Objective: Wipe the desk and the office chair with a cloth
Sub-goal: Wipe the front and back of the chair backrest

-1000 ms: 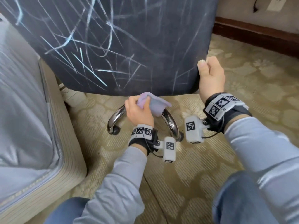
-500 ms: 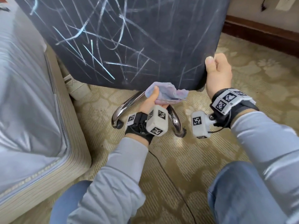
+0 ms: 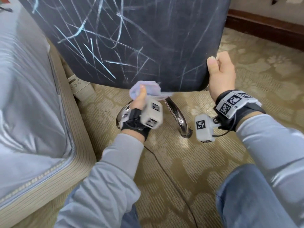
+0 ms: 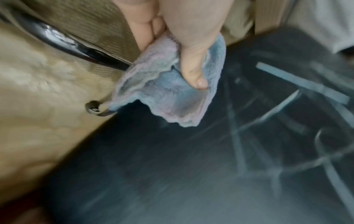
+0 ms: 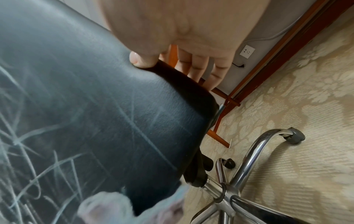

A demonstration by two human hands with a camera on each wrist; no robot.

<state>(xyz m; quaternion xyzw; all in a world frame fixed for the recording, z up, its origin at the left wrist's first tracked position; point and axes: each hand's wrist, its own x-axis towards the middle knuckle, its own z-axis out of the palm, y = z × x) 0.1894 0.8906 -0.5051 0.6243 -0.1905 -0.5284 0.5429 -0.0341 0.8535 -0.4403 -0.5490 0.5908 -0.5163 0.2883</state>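
Observation:
The office chair's black leather back [image 3: 131, 38] [image 4: 210, 166] [image 5: 76, 106] fills the top of the head view, covered in pale scratch-like streaks. My left hand [image 3: 139, 99] [image 4: 184, 45] grips a crumpled blue-pink cloth [image 3: 146, 89] [image 4: 164, 91] [image 5: 122, 209] at the panel's lower edge, thumb pressed into the fabric. My right hand [image 3: 220, 74] [image 5: 172, 37] clamps the panel's right edge, thumb on the front, fingers curled behind. The chrome star base [image 3: 177, 116] [image 5: 249, 174] with castors stands below on the carpet.
A bed or sofa with a grey cover [image 3: 28, 96] lies close on the left. A white device [image 3: 80, 86] sits on the patterned carpet [image 3: 181, 162] beside it. A thin cable [image 3: 164, 170] runs across the floor. A wooden skirting board [image 3: 266, 33] and a wall socket [image 5: 248, 51] are at the right.
My left hand with the cloth has risen from the chrome base leg to the lower edge of the chair back and turned over. The right hand keeps its grip.

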